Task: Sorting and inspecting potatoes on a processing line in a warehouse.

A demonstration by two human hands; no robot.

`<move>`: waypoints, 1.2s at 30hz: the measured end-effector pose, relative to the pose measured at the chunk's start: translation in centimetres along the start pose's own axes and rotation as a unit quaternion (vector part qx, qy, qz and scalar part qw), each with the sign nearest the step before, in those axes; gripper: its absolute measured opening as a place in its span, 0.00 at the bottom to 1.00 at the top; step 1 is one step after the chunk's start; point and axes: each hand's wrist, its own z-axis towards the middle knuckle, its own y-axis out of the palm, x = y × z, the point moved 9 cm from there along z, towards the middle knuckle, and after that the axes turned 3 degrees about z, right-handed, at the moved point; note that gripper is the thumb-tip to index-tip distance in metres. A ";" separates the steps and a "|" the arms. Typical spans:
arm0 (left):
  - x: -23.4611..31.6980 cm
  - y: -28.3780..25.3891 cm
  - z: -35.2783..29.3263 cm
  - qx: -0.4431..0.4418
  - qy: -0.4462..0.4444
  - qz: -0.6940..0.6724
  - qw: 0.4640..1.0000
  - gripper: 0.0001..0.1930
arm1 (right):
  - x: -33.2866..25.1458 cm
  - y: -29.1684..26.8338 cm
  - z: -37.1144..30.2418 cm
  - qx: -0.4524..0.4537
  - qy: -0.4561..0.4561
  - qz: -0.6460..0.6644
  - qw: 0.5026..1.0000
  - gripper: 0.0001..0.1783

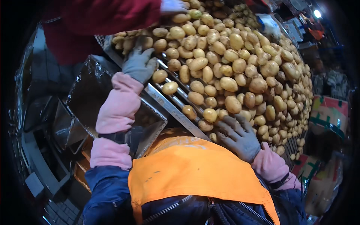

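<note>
A large heap of yellow-brown potatoes [228, 84] covers a table of metal rollers [180, 93]. My left hand [139, 66], in a grey glove, reaches over the metal edge at the heap's left end. Its fingers stretch forward against potatoes there, with the thumb apart; the fingertips are partly lost in shadow. At the near side of the heap lies my right hand [240, 138], also gloved in grey. Its fingers are spread over the potatoes beside it, gripping none that I can see. Bare rollers show between my hands, with a few loose potatoes on them.
A metal rail [174, 110] bounds the rollers on my side. Below my left arm is a sheet-metal chute [152, 127]. Another person's dark red sleeve [108, 17] and light-gloved hand [174, 6] reach in at the far left. Cardboard boxes [330, 112] stand at the right.
</note>
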 end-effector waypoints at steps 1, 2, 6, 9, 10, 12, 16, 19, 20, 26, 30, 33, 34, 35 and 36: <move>0.3 -0.4 0.0 0.030 0.003 -0.007 1.000 0.21 | 0.3 -0.5 -1.0 0.016 0.026 0.004 1.000 0.27; 2.1 -0.8 -1.4 0.062 0.063 -0.008 0.996 0.21 | 0.9 -1.4 -1.9 0.051 0.074 0.009 0.996 0.27; 13.1 -0.8 -8.0 -0.059 0.264 -0.124 0.955 0.26 | 1.7 1.2 -2.6 0.037 0.138 0.054 0.988 0.29; 16.0 2.4 -11.3 -0.159 0.254 -0.034 0.953 0.28 | 0.6 4.8 0.7 0.040 0.068 0.073 0.994 0.26; 15.7 2.7 -10.7 -0.166 0.240 -0.014 0.957 0.27 | 0.8 6.2 1.6 0.046 0.050 0.084 0.994 0.25; 14.3 3.1 -8.8 -0.179 0.204 0.026 0.962 0.25 | 0.5 7.3 4.4 0.019 0.031 0.080 0.996 0.24; 10.8 2.7 -5.6 -0.115 0.195 0.019 0.974 0.16 | 2.0 7.9 10.2 0.030 0.077 0.056 0.995 0.25; 8.3 3.0 -3.0 -0.086 0.190 0.011 0.978 0.15 | 3.7 9.1 14.6 0.046 0.101 0.022 0.994 0.25; 8.4 2.8 -1.8 -0.076 0.215 0.017 0.974 0.15 | 4.5 9.3 15.1 0.064 0.104 0.004 0.992 0.25; 6.6 4.1 -1.8 -0.080 0.168 -0.045 0.981 0.13 | 3.8 7.3 15.5 0.045 0.115 0.011 0.992 0.35; 10.9 0.8 -6.0 -0.041 0.221 -0.059 0.973 0.12 | 2.6 6.2 8.6 0.051 0.104 0.053 0.992 0.40; 11.5 -0.7 -6.7 -0.005 0.183 -0.103 0.978 0.13 | 3.5 2.7 5.8 0.066 0.072 0.141 0.985 0.34; 11.5 -1.2 -6.6 0.016 0.145 -0.136 0.980 0.13 | 3.4 1.7 5.6 0.075 0.062 0.172 0.980 0.32; 11.3 -1.7 -6.6 0.038 0.106 -0.169 0.979 0.14 | 4.4 0.2 5.8 0.122 0.096 0.152 0.976 0.29; 12.4 -2.2 -6.6 0.062 0.152 -0.149 0.975 0.18 | 5.7 -1.5 5.9 0.169 0.131 0.131 0.968 0.27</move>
